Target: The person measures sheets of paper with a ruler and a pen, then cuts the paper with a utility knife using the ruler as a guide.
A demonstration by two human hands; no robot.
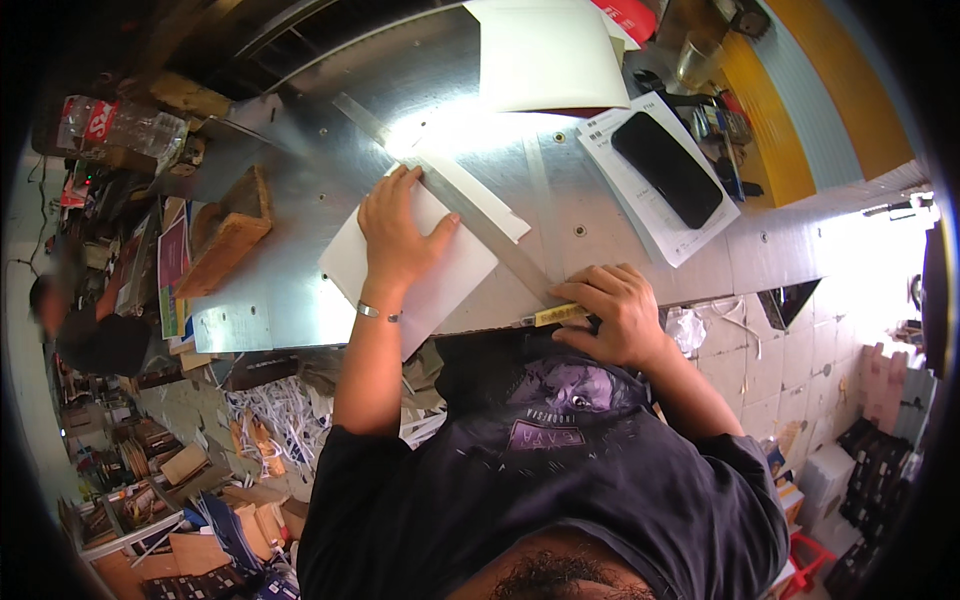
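Note:
My left hand (398,232) lies flat with spread fingers on a white sheet of paper (345,252), its fingertips at the edge of a long metal ruler (505,250). The ruler runs diagonally across the metal tabletop toward my right hand (622,318). Curled fingers of that hand hold a yellow utility knife (558,315), its tip pointing left near the table's front edge. On the ruler's far side shows a narrower strip of white paper (485,195). Whether the right fingertips also touch the ruler's near end, I cannot tell.
A black phone (668,168) rests on printed papers (640,225) at right. Beyond lies a stack of large white sheets (550,60). A wooden holder (232,235) and a plastic bottle (120,130) stand left. Paper scraps (275,415) litter the floor; another person (95,325) is far left.

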